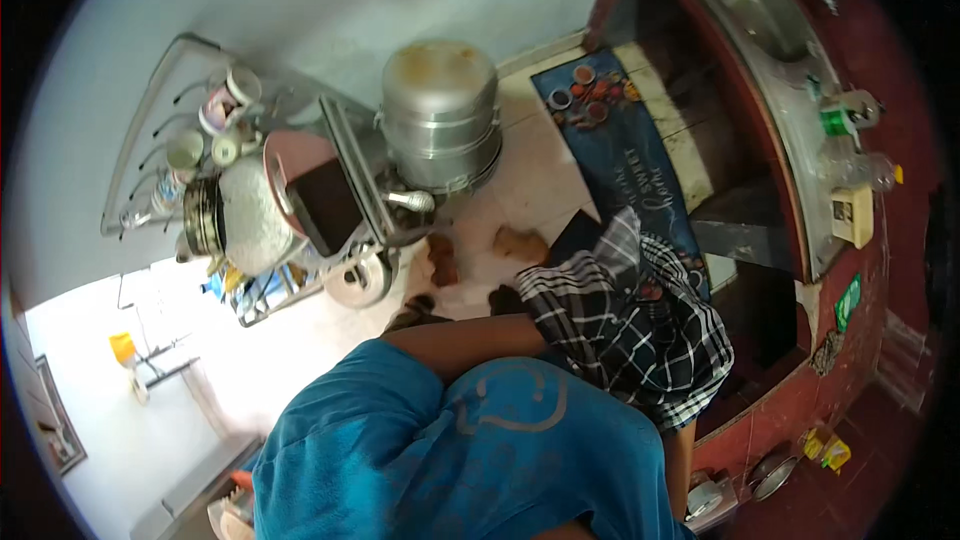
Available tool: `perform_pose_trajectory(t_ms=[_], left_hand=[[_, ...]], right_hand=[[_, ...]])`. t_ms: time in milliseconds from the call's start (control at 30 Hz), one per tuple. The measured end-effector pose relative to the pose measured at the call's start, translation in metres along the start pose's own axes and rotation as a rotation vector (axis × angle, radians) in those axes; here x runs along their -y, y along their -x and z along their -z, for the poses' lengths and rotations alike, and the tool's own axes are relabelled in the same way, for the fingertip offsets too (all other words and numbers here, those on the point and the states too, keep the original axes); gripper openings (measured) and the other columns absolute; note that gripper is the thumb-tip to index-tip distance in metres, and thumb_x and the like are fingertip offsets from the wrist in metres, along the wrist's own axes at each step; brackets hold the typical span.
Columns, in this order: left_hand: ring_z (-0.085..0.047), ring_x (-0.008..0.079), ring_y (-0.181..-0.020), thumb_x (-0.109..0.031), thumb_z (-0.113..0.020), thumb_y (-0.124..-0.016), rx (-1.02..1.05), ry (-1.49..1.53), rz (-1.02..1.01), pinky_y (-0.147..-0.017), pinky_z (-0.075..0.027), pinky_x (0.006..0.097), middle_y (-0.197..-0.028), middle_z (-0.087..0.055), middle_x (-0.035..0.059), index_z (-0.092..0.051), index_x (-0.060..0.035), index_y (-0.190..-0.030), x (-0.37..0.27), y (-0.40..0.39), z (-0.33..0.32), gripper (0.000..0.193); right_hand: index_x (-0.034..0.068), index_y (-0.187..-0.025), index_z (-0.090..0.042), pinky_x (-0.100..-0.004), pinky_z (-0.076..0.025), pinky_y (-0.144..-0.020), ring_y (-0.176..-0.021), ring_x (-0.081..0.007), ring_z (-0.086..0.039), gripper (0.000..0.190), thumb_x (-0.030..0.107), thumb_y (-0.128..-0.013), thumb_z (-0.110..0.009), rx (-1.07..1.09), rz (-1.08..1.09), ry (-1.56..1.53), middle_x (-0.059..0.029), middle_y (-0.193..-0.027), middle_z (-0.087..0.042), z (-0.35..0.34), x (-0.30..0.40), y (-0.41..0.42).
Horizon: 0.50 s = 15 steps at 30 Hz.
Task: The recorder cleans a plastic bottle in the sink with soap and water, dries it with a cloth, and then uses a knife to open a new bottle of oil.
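A black-and-white plaid cloth, apparently a shirt (622, 322), hangs in folds before me, right of centre. One bare forearm crosses my body from the left and disappears into the cloth; my left hand is hidden there. From below on the right, another bare forearm runs up to the cloth's lower edge, where the fabric covers my right hand. The fingers of neither hand can be made out, so their grip does not show. My blue top (450, 450) with a printed outline fills the lower middle. Beyond the cloth, a dark blue printed mat (600, 127) lies on the tiled floor.
Large metal pots (441, 120) stand stacked by the wall. To the left, a metal rack (352, 165) carries cups, a pot, a pink tray (289, 154) and a dark flat board (326, 206). A steel sink (765, 7) and counter with bottles run along the right. Bowls are at lower right.
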<state>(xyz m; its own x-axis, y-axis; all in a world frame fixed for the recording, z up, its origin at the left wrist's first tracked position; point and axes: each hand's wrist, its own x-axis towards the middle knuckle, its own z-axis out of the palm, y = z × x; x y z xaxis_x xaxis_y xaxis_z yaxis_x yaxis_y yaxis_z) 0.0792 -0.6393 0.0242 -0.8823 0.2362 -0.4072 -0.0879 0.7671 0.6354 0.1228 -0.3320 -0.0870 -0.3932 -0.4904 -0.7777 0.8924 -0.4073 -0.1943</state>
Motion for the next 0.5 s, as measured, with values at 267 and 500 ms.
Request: perform_pose_trajectory(t_ms=[267,500], left_hand=[[-0.054,0.0231,-0.086,-0.030,-0.055,-0.072,0.023,0.229,0.064,-0.078,-0.042,0.0349,-0.092,-0.058,0.0076,-0.058,-0.0124,-0.095,0.042,0.014,-0.069,0.029],[-0.054,0.0232,-0.089,-0.029,-0.056,-0.073,0.003,0.336,-0.079,-0.080,-0.042,0.0347,-0.096,-0.057,0.0080,-0.057,-0.0115,-0.098,0.134,0.076,-0.070,0.031]], right_hand=[[0.004,-0.099,-0.056,-0.0298,-0.047,-0.061,-0.069,-0.0167,-0.058,0.033,0.031,-0.085,-0.045,-0.042,-0.184,0.041,-0.0063,-0.088,-0.060,-0.014,-0.026,-0.074],[0.002,-0.099,-0.056,-0.0281,-0.047,-0.060,-0.069,-0.0154,-0.058,0.033,0.029,-0.085,-0.045,0.063,0.062,0.336,-0.0065,-0.087,-0.060,-0.055,-0.150,-0.078]])
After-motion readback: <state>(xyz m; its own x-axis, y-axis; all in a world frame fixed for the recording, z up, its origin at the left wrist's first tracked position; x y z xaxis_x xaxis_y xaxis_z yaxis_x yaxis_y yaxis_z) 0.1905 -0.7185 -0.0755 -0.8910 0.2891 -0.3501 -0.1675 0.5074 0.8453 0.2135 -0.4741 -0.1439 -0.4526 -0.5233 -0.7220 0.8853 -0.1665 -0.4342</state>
